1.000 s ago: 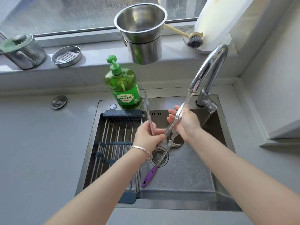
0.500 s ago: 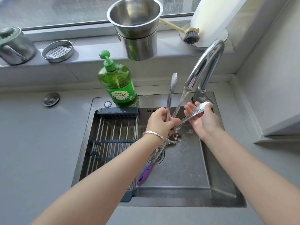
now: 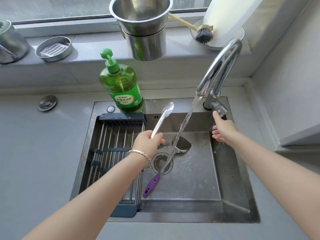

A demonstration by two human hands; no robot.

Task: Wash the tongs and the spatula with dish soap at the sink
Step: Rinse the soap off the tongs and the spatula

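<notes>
Grey counter point(image 3: 34, 153) surrounds one steel sink point(image 3: 190, 184) below a window sill point(image 3: 90, 54).

Your left grip point(image 3: 149, 141) is curled closed around the lower end of the one pair of tongs point(image 3: 164, 116). Their scalloped tips point toward 1 o'clock, up over the back of the sink. One bracelet point(image 3: 140, 153) sits on that wrist.

Your right grip point(image 3: 223, 131) holds nothing. Its thumb stretches up to touch the lever of the one faucet point(image 3: 221, 66) at the sink's 1 o'clock corner, and the other fingers are loosely bent below it.

One stream of water point(image 3: 186, 120) falls between your two grips onto the one spatula point(image 3: 181, 144). It lies on the sink floor with its steel blade near the centre, its shaft across the drain point(image 3: 155, 164) and its purple handle toward 7 o'clock.

One drying rack point(image 3: 117, 153) covers the sink's 9 o'clock side. One green dish soap bottle point(image 3: 121, 89) stands on the sink's back edge at 11 o'clock, near the tongs' tips.

On the sill you have two stacked steel pots point(image 3: 143, 28) at 12 o'clock, one dish brush point(image 3: 204, 34) at 1 o'clock and one round steel dish point(image 3: 53, 49) at 10 o'clock. One steel container point(image 3: 10, 44) sits at the far left, and one round metal cap point(image 3: 47, 103) sits in the counter beside the sink.
</notes>
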